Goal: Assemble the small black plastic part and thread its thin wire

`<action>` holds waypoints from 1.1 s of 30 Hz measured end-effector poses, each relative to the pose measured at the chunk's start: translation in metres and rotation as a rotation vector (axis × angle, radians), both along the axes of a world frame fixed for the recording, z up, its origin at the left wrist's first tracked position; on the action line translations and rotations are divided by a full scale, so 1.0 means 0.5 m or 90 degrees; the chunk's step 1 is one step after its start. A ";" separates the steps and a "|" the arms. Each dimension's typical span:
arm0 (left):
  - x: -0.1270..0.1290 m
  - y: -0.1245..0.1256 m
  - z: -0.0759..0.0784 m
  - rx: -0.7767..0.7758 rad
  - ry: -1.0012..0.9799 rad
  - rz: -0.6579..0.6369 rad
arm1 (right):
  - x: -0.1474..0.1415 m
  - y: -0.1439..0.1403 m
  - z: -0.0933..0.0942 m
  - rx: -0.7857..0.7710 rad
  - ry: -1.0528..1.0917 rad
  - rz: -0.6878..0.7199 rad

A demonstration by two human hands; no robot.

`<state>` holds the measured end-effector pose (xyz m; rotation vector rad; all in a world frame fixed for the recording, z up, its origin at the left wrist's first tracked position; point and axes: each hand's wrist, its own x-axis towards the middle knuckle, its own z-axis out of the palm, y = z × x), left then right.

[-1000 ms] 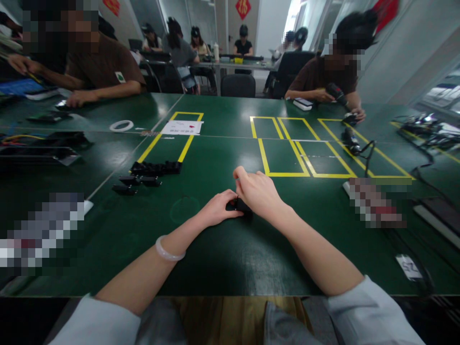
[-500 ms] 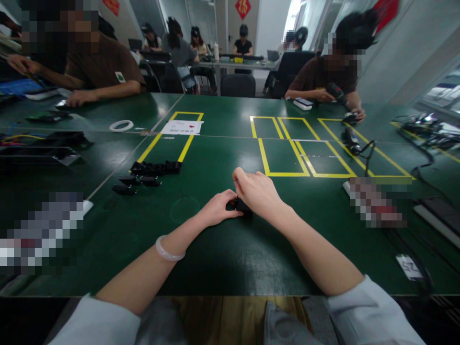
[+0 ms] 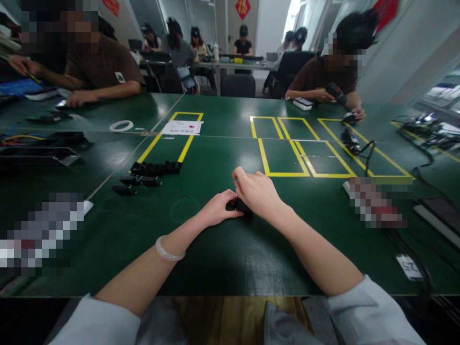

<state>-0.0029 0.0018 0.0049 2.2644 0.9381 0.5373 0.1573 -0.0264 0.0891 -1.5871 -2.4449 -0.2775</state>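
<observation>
Two hands meet at the middle of the green table (image 3: 223,268), closed together over a small black part (image 3: 239,206) that lies on the surface between them. The left hand (image 3: 219,208) has its fingers curled down onto the part's left end; the right hand (image 3: 257,191) covers the right end with fingers bent, the forefinger knuckle raised. How tightly each pinches cannot be told. Only a sliver of the part shows, its long axis running roughly left to right; which way it faces is hidden.

No writing can be read: the white sheet (image 3: 181,127) with a red mark is too small to make out.

Bare table lies ahead, up to the yellow tape rectangles (image 3: 283,158), and toward the near edge. To the left, well apart, sits a row of black parts (image 3: 155,168) with looser ones (image 3: 138,181) beside it.
</observation>
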 end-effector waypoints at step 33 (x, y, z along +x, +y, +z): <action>-0.001 0.001 -0.003 0.009 -0.010 0.000 | 0.001 -0.001 -0.001 0.016 -0.006 0.003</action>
